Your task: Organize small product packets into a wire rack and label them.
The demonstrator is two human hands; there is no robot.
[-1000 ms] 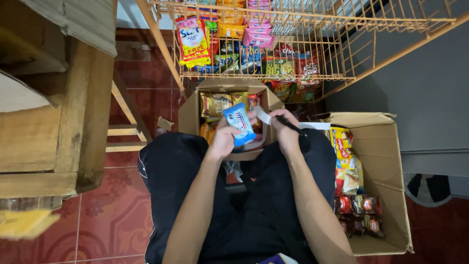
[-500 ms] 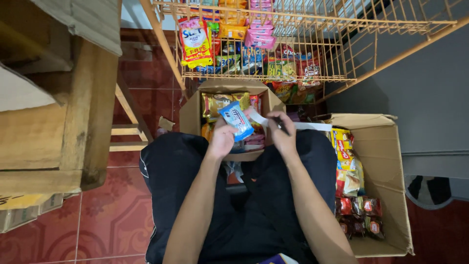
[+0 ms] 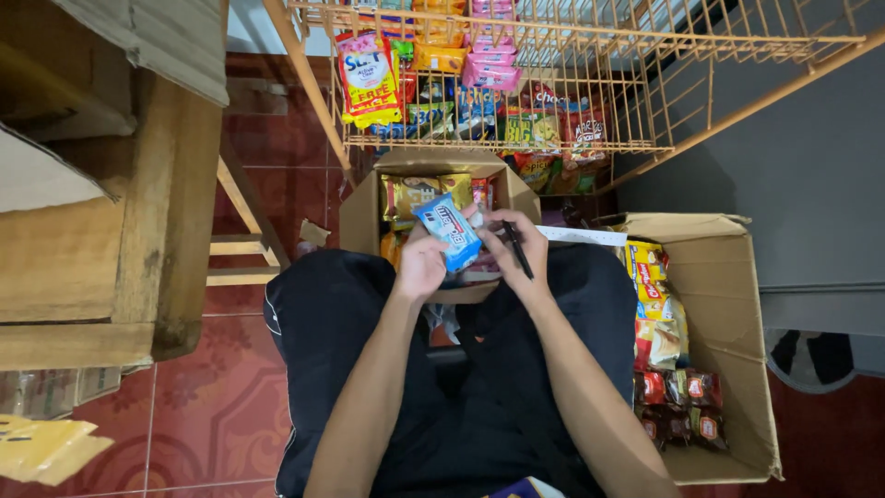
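Head view: the left hand (image 3: 422, 267) grips a blue snack packet (image 3: 448, 231) above the open cardboard box (image 3: 361, 217); the right hand (image 3: 512, 242) pinches a black pen (image 3: 517, 249) against it. Pressed hard, the pen tip could likely puncture the wrapper.

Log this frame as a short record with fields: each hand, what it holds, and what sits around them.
left hand: grips a blue snack packet
right hand: holds a black pen, fingers also on the packet
below hands: open cardboard box with snack packs
right side: second cardboard box, packets along its left wall
above: wire rack holding snack packets
left: wooden furniture
floor: red tiles
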